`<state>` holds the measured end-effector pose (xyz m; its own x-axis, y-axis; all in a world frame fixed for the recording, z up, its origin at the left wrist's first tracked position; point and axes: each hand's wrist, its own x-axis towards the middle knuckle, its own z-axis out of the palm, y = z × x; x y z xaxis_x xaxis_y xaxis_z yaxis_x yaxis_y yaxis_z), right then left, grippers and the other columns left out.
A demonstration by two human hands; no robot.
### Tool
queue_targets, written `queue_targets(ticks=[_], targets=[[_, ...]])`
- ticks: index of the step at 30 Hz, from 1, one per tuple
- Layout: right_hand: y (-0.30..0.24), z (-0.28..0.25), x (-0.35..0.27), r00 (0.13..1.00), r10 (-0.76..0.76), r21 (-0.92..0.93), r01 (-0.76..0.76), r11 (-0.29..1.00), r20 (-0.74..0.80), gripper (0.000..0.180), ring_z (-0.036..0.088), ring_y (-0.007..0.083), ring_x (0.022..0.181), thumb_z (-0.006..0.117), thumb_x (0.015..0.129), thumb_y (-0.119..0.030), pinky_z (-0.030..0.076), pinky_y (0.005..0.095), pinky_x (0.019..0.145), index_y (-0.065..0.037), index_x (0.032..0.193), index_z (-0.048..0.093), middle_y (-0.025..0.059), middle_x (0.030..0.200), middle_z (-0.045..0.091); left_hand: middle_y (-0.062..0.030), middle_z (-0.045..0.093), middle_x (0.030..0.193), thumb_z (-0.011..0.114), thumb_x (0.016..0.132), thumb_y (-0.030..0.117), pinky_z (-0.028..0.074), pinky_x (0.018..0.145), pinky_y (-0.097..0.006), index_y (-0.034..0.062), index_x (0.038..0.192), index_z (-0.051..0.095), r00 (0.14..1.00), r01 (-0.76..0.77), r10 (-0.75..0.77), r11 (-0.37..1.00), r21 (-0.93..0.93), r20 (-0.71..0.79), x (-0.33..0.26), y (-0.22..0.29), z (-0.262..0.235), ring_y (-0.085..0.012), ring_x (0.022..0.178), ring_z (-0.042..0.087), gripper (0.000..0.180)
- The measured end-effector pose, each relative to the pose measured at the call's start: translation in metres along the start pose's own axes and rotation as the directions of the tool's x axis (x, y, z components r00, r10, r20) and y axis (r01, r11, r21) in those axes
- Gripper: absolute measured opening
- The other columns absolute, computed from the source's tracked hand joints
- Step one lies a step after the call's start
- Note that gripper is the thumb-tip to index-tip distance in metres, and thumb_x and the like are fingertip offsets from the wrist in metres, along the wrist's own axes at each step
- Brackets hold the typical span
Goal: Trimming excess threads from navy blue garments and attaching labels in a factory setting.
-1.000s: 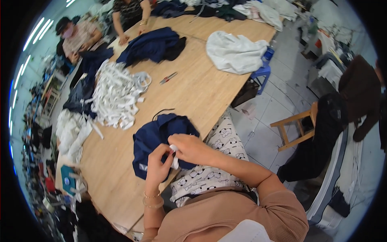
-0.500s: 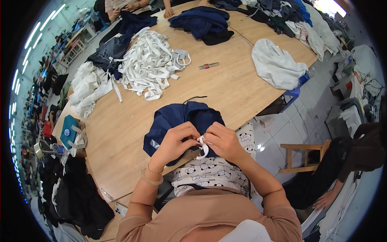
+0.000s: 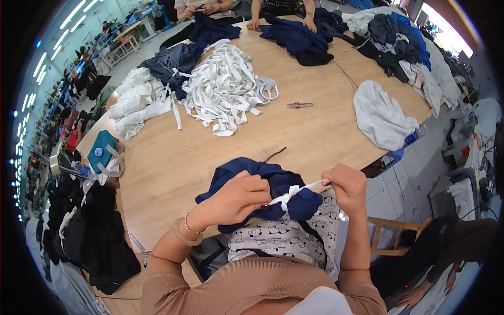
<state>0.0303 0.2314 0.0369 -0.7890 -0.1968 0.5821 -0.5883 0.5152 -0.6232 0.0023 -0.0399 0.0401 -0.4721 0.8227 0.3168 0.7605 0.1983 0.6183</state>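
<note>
A bundle of navy cloth (image 3: 241, 170) lies at the near table edge and over my lap. A white fabric strip (image 3: 286, 199) runs around its right part, with a knot or bow at the middle. My left hand (image 3: 239, 195) pinches one end of the strip, close to the knot. Out to the right, my right hand (image 3: 346, 185) grips the other end, and the strip is stretched taut between the two. A thin dark cord (image 3: 275, 153) sticks out from the far side of the cloth.
A heap of white strips (image 3: 223, 86) lies on the wooden table (image 3: 315, 131), near small thread snips (image 3: 300, 105). White cloth (image 3: 383, 115) sits at the right edge. Across the table, co-workers' hands touch navy garments (image 3: 299, 39). A wooden stool (image 3: 394, 236) stands at right.
My hands were close together over the strip; now my right hand has moved right and up, drawing the strip tight. A knot shows around the gathered cloth. The view has shifted too.
</note>
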Motion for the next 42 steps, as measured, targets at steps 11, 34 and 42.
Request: queue_targets(ticks=[11, 34, 42], targets=[[0.008, 0.04, 0.017, 0.886, 0.367, 0.48, -0.462, 0.746, 0.282, 0.006, 0.055, 0.0103, 0.069, 0.052, 0.084, 0.001, 0.046, 0.0236, 0.064, 0.002, 0.088, 0.057, 0.0044, 0.077, 0.056, -0.0078, 0.056, 0.068, 0.036, 0.095, 0.008, 0.051, 0.05, -0.026, 0.0031, 0.089, 0.041, 0.855, 0.219, -0.515, 0.476, -0.852, -0.068, -0.018, -0.014, -0.07, -0.0181, 0.058, 0.063, 0.01], [0.109, 0.086, -0.008, 0.719, 0.563, 0.127, -0.655, 0.745, 0.407, 0.013, 0.046, 0.0071, 0.057, 0.052, 0.091, -0.01, 0.039, 0.021, 0.054, -0.002, 0.081, 0.054, 0.0003, 0.064, 0.049, -0.024, 0.063, 0.089, 0.056, 0.082, 0.017, 0.047, 0.075, -0.048, -0.0003, 0.09, 0.061, -0.158, 0.606, -0.376, 0.694, -0.39, -0.913, -0.024, -0.325, -0.212, -0.0413, 0.088, 0.059, 0.02], [0.118, 0.111, -0.001, 0.607, 0.597, 0.009, -0.705, 0.709, 0.524, 0.011, 0.046, 0.0066, 0.057, 0.052, 0.089, -0.008, 0.039, 0.0207, 0.054, -0.001, 0.081, 0.054, -0.0001, 0.062, 0.049, -0.0152, 0.05, 0.118, 0.052, 0.084, 0.019, 0.03, 0.1, -0.042, -0.0024, 0.113, 0.053, 0.077, 0.993, -0.314, 0.113, 0.044, -0.946, -0.087, -0.339, -0.04, -0.0292, 0.114, 0.044, 0.036]])
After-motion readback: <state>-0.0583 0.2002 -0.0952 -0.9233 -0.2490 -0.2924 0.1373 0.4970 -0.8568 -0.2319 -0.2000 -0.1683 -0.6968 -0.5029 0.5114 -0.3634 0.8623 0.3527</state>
